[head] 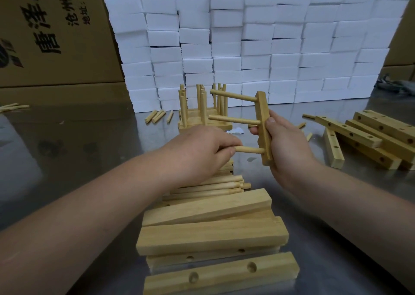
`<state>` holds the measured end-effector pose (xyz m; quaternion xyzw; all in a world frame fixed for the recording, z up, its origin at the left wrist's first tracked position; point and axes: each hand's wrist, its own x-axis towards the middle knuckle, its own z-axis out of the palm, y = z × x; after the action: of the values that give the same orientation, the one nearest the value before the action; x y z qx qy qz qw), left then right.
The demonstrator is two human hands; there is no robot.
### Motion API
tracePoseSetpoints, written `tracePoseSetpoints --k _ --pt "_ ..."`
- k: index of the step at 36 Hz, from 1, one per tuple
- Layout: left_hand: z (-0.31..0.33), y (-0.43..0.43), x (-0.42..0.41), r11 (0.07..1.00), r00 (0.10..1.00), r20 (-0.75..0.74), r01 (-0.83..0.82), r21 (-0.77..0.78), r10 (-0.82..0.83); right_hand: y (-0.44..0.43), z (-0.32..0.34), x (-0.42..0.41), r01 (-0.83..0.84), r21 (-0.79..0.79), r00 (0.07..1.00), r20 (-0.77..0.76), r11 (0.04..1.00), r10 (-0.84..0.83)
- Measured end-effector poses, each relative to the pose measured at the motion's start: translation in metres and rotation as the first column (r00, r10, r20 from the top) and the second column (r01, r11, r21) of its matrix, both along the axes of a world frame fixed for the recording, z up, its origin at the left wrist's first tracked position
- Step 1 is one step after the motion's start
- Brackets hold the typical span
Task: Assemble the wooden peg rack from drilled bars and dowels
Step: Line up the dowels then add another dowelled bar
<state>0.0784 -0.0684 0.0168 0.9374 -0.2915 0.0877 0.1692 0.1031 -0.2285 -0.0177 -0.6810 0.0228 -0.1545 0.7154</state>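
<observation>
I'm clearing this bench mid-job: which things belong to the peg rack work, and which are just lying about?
Job: pale wooden drilled bar with three dowels, in the right hand; lowest dowel, pinched by the left hand; loose dowel pile; stacked drilled bars; finished peg racks.
Lying about: white foam blocks; brown cardboard boxes.

Drilled bar [263, 124] held upright, three dowels [233, 119] projecting left; spare bars [211, 234] stacked below.
</observation>
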Motion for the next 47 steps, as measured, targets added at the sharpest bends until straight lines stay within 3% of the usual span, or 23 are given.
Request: tracePoseSetpoints --k 5,13,20,31,34,38,41,44,47 --pt "0.002 0.0 0.001 0.996 0.994 0.097 0.049 0.081 -0.057 0.004 0.0 -0.003 -0.045 0.034 0.999 0.025 0.998 0.044" --pt "-0.001 -0.002 -0.001 0.998 0.991 0.115 0.059 0.022 -0.061 0.006 0.007 -0.005 -0.133 0.243 0.989 0.089 0.961 0.115" --pt "0.0 -0.002 -0.003 0.998 0.992 0.106 0.063 0.03 -0.066 0.01 0.009 -0.009 -0.152 0.229 0.984 0.129 0.961 0.125" --pt "0.005 -0.003 -0.007 0.982 0.979 -0.204 -0.069 -0.178 0.032 0.013 0.009 -0.015 -0.108 0.146 0.98 0.179 0.983 0.081" --pt "0.007 -0.005 -0.007 0.971 0.976 -0.213 -0.093 -0.219 0.045 0.01 0.008 -0.013 -0.067 0.089 0.987 0.152 0.994 0.053" --pt "0.012 -0.003 -0.003 0.933 0.978 -0.197 -0.129 -0.337 0.064 0.01 0.008 -0.011 0.0 -0.085 0.994 0.113 0.996 0.01" --pt "0.018 0.004 0.003 0.879 0.958 -0.278 -0.186 -0.439 0.064 0.012 0.004 -0.013 -0.001 -0.166 0.997 0.078 0.986 0.014" --pt "0.022 0.009 0.007 0.793 0.927 -0.374 -0.251 -0.555 0.032 0.01 0.0 -0.008 -0.085 -0.028 0.996 0.024 0.996 0.086" --pt "0.021 0.012 0.014 0.65 0.881 -0.473 -0.354 -0.672 -0.009 0.007 0.001 -0.003 -0.17 0.172 0.985 0.017 0.97 0.17"
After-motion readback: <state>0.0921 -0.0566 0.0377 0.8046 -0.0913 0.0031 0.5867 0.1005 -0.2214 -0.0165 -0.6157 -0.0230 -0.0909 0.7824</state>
